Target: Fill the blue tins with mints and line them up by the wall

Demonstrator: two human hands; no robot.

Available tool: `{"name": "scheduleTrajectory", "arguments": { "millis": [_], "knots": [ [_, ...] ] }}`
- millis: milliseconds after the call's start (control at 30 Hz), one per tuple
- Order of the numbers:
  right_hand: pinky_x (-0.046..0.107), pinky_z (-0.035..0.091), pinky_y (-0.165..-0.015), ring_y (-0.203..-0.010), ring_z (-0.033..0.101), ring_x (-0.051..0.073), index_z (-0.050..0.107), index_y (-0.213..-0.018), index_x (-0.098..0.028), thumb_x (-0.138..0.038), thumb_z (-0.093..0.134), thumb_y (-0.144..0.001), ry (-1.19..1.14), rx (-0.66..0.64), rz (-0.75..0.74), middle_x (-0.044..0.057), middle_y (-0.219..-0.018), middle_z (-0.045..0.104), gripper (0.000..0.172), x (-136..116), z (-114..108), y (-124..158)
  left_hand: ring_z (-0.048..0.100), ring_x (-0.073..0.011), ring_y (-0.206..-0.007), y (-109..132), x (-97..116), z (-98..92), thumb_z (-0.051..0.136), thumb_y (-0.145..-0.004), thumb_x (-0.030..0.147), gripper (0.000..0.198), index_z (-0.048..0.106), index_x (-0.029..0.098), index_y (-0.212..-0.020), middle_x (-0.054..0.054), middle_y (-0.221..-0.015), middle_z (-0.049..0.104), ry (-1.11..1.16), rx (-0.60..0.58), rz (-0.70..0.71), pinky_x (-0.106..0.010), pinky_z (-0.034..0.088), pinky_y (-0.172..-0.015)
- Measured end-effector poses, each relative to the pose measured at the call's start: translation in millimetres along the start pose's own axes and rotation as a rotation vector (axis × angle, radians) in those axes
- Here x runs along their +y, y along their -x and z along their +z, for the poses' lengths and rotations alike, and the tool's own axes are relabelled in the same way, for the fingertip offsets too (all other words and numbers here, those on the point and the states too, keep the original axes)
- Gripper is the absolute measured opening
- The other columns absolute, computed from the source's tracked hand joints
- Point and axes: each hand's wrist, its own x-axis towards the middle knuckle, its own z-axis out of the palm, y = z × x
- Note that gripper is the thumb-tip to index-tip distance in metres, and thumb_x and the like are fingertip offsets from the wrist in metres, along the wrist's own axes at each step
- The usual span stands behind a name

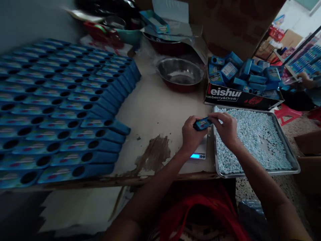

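Observation:
My left hand (190, 134) is wrapped round a small blue printed carton (203, 124), held tilted above the table. The fingers of my right hand (227, 130) are closed at the carton's right end; what exactly they pinch there is too small to make out. Under my hands sits a small digital scale (202, 150) with a lit blue display, partly covered by my left hand. Right beside it lies a metal tray (217, 164) spread with many small pale blue and white pellets (247, 140), which look like candies.
Rows of blue cartons (62, 110) cover the table's left side. A cardboard box (225, 95) heaped with blue cartons stands behind the tray. Farther back are a metal bowl (180, 73) and an opened white carton (173, 15). Another person's hand (304, 80) shows at far right.

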Motion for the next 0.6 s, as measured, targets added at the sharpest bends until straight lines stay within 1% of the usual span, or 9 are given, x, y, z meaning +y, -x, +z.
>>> {"name": "scheduleTrajectory", "arguments": {
  "millis": [100, 200, 267, 300, 333, 400, 500, 567, 600],
  "knots": [
    [0.043, 0.061, -0.091, -0.094, 0.081, 0.027, 0.089, -0.109, -0.027, -0.038, 0.067, -0.103, -0.088, 0.07, 0.017, 0.007, -0.104, 0.088, 0.025, 7, -4, 2, 0.071, -0.0196, -0.088, -5, 8, -11.9, 0.096, -0.071, 0.017, 0.038, 0.069, 0.022, -0.097, 0.003, -0.094, 0.075, -0.028, -0.035, -0.072, -0.029, 0.055, -0.081],
    [0.045, 0.063, -0.087, -0.089, 0.081, 0.028, 0.086, -0.115, -0.024, -0.047, 0.071, -0.099, -0.146, 0.128, 0.146, 0.008, -0.103, 0.087, 0.031, 47, -27, 6, 0.074, -0.02, -0.094, -35, 17, -43.6, 0.094, -0.076, 0.019, 0.039, 0.071, 0.021, -0.107, -0.001, -0.102, 0.079, -0.215, -0.106, -0.085, -0.029, 0.057, -0.085],
    [0.051, 0.063, -0.091, -0.091, 0.081, 0.031, 0.087, -0.11, -0.025, -0.053, 0.072, -0.097, 0.012, 0.046, 0.174, 0.011, -0.104, 0.087, 0.035, 92, -46, 9, 0.075, -0.0202, -0.107, -65, 28, -79.5, 0.089, -0.079, 0.017, 0.044, 0.073, 0.02, -0.12, -0.004, -0.119, 0.081, -0.401, -0.195, -0.045, -0.029, 0.057, -0.097],
    [0.057, 0.062, -0.095, -0.095, 0.081, 0.035, 0.088, -0.109, -0.024, -0.056, 0.071, -0.097, 0.11, -0.056, 0.156, 0.013, -0.106, 0.087, 0.038, 114, -54, 13, 0.074, -0.0203, -0.113, -81, 35, -100.7, 0.086, -0.079, 0.016, 0.048, 0.075, 0.021, -0.125, -0.005, -0.127, 0.08, -0.468, -0.233, -0.026, -0.03, 0.056, -0.104],
    [0.064, 0.06, -0.1, -0.097, 0.081, 0.039, 0.089, -0.107, -0.024, -0.056, 0.072, -0.094, 0.219, -0.158, 0.112, 0.017, -0.108, 0.086, 0.039, 135, -63, 18, 0.073, -0.021, -0.118, -95, 43, -122.8, 0.084, -0.077, 0.015, 0.049, 0.077, 0.021, -0.125, -0.006, -0.13, 0.08, -0.504, -0.253, -0.016, -0.031, 0.054, -0.109],
    [0.069, 0.057, -0.108, -0.115, 0.079, 0.045, 0.089, -0.107, -0.023, -0.053, 0.073, -0.094, 0.354, -0.227, 0.068, 0.021, -0.122, 0.084, 0.036, 161, -80, 33, 0.073, -0.0253, -0.114, -120, 51, -167.6, 0.086, -0.066, 0.022, 0.048, 0.081, 0.019, -0.113, -0.008, -0.123, 0.082, -0.56, -0.295, -0.014, -0.038, 0.054, -0.113],
    [0.061, 0.058, -0.113, -0.128, 0.076, 0.04, 0.089, -0.113, -0.027, -0.047, 0.073, -0.097, 0.325, -0.275, 0.055, 0.017, -0.132, 0.083, 0.031, 166, -93, 55, 0.074, -0.0331, -0.099, -147, 33, -232.1, 0.089, -0.052, 0.057, 0.062, 0.08, 0.018, -0.099, -0.011, -0.102, 0.084, -0.639, -0.378, -0.046, -0.051, 0.059, -0.103],
    [0.053, 0.062, -0.106, -0.123, 0.079, 0.036, 0.088, -0.114, -0.028, -0.048, 0.073, -0.098, 0.23, -0.247, 0.077, 0.014, -0.13, 0.084, 0.03, 155, -94, 57, 0.076, -0.0326, -0.1, -158, 2, -271.5, 0.079, -0.052, 0.082, 0.075, 0.079, 0.026, -0.101, -0.003, -0.102, 0.086, -0.786, -0.472, -0.11, -0.048, 0.06, -0.102],
    [0.049, 0.064, -0.1, -0.116, 0.08, 0.034, 0.088, -0.114, -0.027, -0.049, 0.073, -0.098, 0.187, -0.205, 0.104, 0.013, -0.126, 0.085, 0.031, 149, -93, 54, 0.078, -0.0321, -0.103, -160, -16, -288.9, 0.076, -0.058, 0.084, 0.071, 0.079, 0.031, -0.104, 0.002, -0.104, 0.087, -0.836, -0.532, -0.119, -0.045, 0.06, -0.103]
  ]
}}
